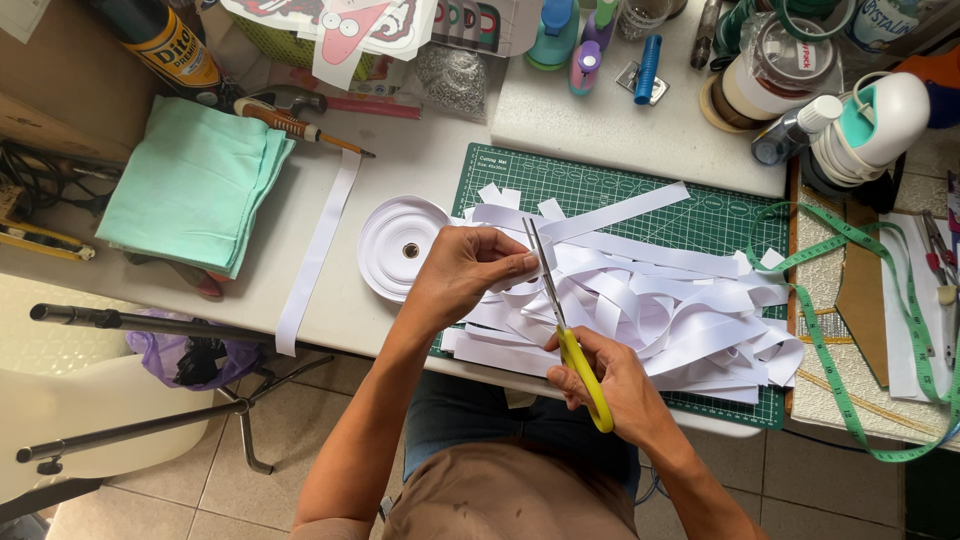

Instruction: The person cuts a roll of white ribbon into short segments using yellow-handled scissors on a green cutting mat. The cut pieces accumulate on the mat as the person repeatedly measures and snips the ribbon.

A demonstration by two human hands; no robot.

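mat (735, 215) under both hands, green, w/ strip pile (690, 310) just R of hands | cloth (190, 180) far L of L hand, folded | roll (403, 245) touching L hand's L side | R hand (610, 380) closed thru yellow scissors (565, 320), blades up, part open | L hand (470, 270) pinching strip (520, 215) at blades | basket (285, 40) far above L hand, contents unclear

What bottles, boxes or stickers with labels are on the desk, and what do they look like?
Dark bottle: top left, lying tilted, yellow-orange label.
Cartoon cutout: top middle, white paper with a pink figure.
Tape rolls: top right, stacked, brown and cream.
Small bottle: right, lying down, white cap.
Cutting mat: under the ribbon strips, green with white grid.
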